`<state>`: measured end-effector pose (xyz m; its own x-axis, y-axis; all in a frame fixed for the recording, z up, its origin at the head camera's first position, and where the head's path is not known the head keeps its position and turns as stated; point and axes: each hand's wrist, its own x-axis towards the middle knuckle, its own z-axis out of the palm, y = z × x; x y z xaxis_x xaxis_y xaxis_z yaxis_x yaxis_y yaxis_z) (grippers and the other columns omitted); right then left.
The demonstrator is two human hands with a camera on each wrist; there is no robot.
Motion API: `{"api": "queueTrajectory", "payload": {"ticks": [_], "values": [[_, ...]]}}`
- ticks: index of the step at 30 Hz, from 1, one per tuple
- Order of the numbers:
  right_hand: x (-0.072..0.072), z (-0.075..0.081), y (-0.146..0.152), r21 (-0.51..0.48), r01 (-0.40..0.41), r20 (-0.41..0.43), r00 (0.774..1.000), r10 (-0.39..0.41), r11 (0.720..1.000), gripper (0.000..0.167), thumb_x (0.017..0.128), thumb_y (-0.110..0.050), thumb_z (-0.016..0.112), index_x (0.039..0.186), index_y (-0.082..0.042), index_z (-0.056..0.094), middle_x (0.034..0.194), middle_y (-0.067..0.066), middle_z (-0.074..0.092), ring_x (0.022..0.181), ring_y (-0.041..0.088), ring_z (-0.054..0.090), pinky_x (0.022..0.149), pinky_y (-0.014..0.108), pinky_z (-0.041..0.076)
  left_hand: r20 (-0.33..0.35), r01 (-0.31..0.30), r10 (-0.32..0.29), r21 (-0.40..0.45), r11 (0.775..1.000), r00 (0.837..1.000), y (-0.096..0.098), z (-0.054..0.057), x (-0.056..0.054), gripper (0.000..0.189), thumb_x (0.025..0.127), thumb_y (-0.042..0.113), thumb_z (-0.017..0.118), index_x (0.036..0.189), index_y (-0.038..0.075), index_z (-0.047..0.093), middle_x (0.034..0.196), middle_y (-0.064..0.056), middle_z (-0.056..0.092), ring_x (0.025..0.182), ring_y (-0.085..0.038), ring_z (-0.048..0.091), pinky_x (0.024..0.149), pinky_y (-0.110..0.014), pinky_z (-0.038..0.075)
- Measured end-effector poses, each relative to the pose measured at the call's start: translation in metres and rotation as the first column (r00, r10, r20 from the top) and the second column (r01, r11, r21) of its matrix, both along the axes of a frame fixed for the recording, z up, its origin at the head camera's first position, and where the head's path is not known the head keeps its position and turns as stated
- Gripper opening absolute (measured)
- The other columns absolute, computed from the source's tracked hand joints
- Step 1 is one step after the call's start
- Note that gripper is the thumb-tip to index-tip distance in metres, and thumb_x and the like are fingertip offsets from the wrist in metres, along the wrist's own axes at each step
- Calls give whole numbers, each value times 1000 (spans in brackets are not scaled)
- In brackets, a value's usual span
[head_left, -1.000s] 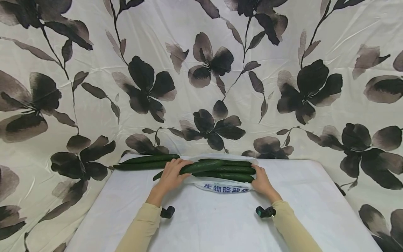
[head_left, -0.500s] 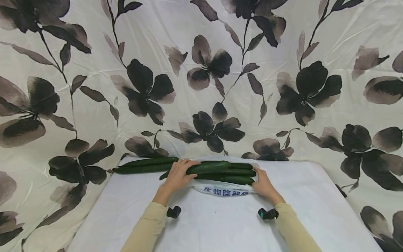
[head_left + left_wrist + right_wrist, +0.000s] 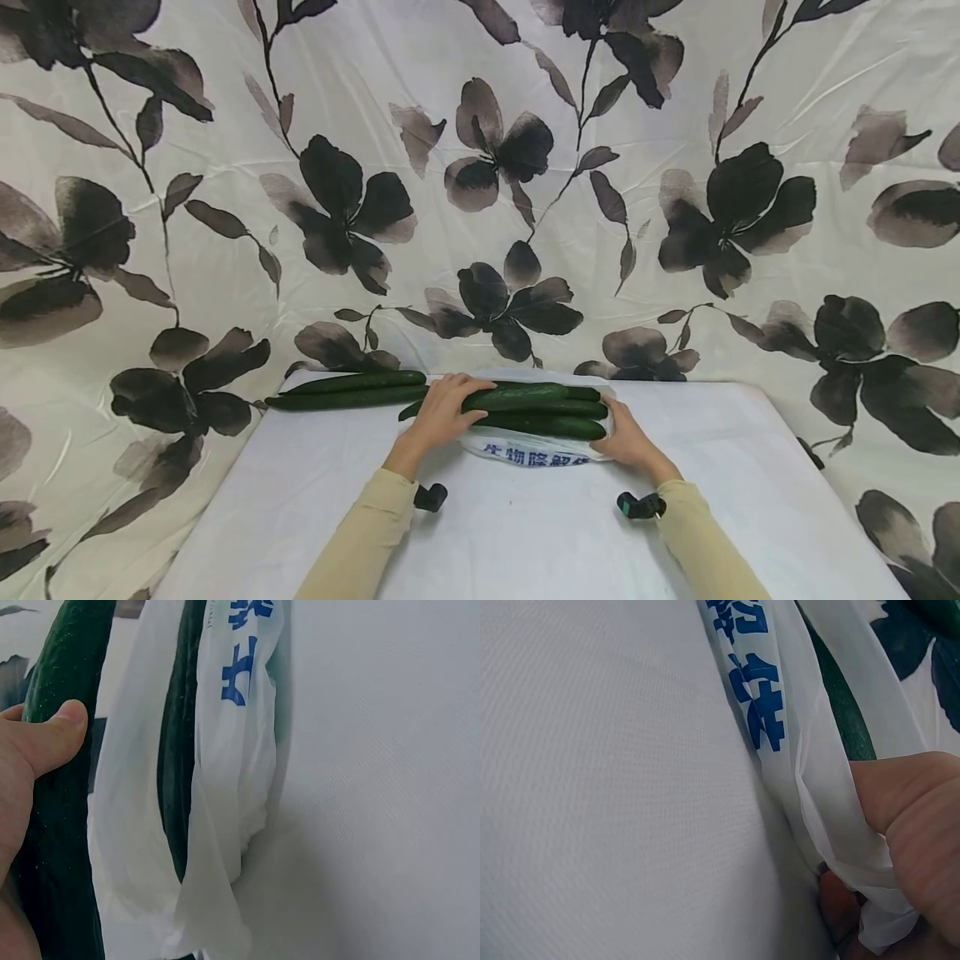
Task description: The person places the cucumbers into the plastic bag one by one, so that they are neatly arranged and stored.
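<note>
My left hand [image 3: 442, 412] grips a long dark green cucumber [image 3: 525, 395] with the thumb on its near side. This cucumber lies over a white plastic bag [image 3: 517, 454] with blue lettering, above several other cucumbers [image 3: 555, 427] in the bag. In the left wrist view, the thumb presses the bumpy skin of the held cucumber [image 3: 64, 847], beside the bag's edge. At the bag's right end, my right hand [image 3: 628, 435] pinches the plastic. The right wrist view shows its thumb over the bag [image 3: 817, 787], with a fingertip emerging below; the other fingers are mostly hidden.
Two more cucumbers [image 3: 348, 392] lie side by side at the back left of the white table [image 3: 517, 533]. A floral cloth [image 3: 480, 217] hangs right behind the table's back edge. Small black cameras sit at both wrists.
My left hand has slid rightward with the cucumber, bringing it farther over the bag. The right hand stays at the bag's right end, and the two cucumbers at the left remain in place.
</note>
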<state>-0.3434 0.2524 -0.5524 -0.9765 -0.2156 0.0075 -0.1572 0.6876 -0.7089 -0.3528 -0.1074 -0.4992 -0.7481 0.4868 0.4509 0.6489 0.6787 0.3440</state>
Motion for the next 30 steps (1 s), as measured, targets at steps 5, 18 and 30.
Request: {"api": "queueTrajectory", "payload": {"ticks": [5, 18, 30], "values": [[-1, 6, -1, -6, 10, -7, 1000, -10, 1000, 95, 78, -13, 78, 149, 8, 18, 148, 33, 24, 136, 49, 26, 108, 59, 24, -13, 14, -14, -10, 1000, 1000, 6, 6, -5, 50, 84, 22, 79, 130, 26, 62, 111, -2, 60, 101, -24, 54, 83, -44, 41], [0, 2, -2, -28, 9, -13, 1000, -10, 1000, 103, 72, -10, 80, 151, 3, 15, 146, 35, 25, 134, 50, 27, 106, 62, 25, 26, 25, -24, -51, 998, 999, 21, 4, -7, 50, 85, 24, 78, 132, 28, 61, 111, 0, 60, 98, -22, 52, 81, -41, 41], [1, 4, -3, -18, 8, -15, 1000, -8, 1000, 105, 71, -8, 80, 151, 4, 12, 146, 36, 24, 135, 51, 25, 107, 62, 24, 28, 46, -44, -71, 996, 999, 34, 4, -12, 48, 86, 27, 76, 132, 26, 61, 114, 0, 60, 101, -22, 53, 84, -43, 42]]}}
